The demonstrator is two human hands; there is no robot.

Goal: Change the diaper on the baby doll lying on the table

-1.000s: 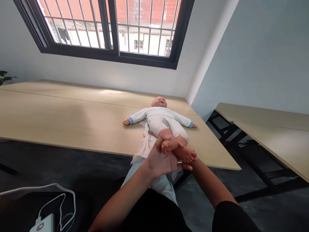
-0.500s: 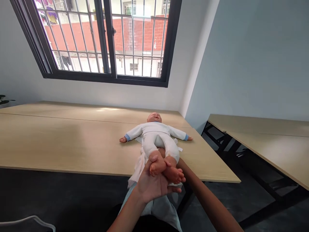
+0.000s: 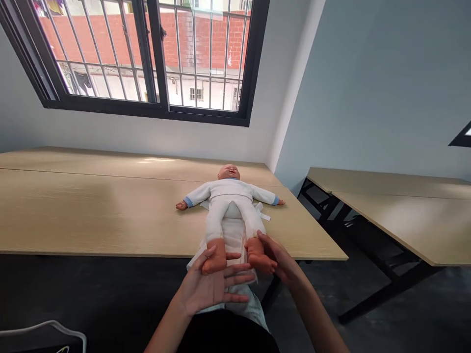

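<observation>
A baby doll [image 3: 230, 193] in a white long-sleeved suit with blue cuffs lies on its back on a pale wooden table [image 3: 103, 215], its feet towards me. A white cloth [image 3: 232, 240] lies under its legs and hangs past the table's front edge. My left hand [image 3: 211, 287] is open with spread fingers, around the doll's foot [image 3: 217, 257] on the left. My right hand [image 3: 277, 260] wraps the other foot [image 3: 259, 257] from the right side.
Pale blue fabric [image 3: 245, 306] lies below the table edge, between my forearms. A second wooden table [image 3: 386, 206] on a black metal frame stands to the right. A white cord or strap [image 3: 47, 326] shows at the lower left, above a dark floor.
The doll's legs have come down and apart, no longer raised with crossed feet. My left hand has opened and moved back from the feet. The view has tilted slightly.
</observation>
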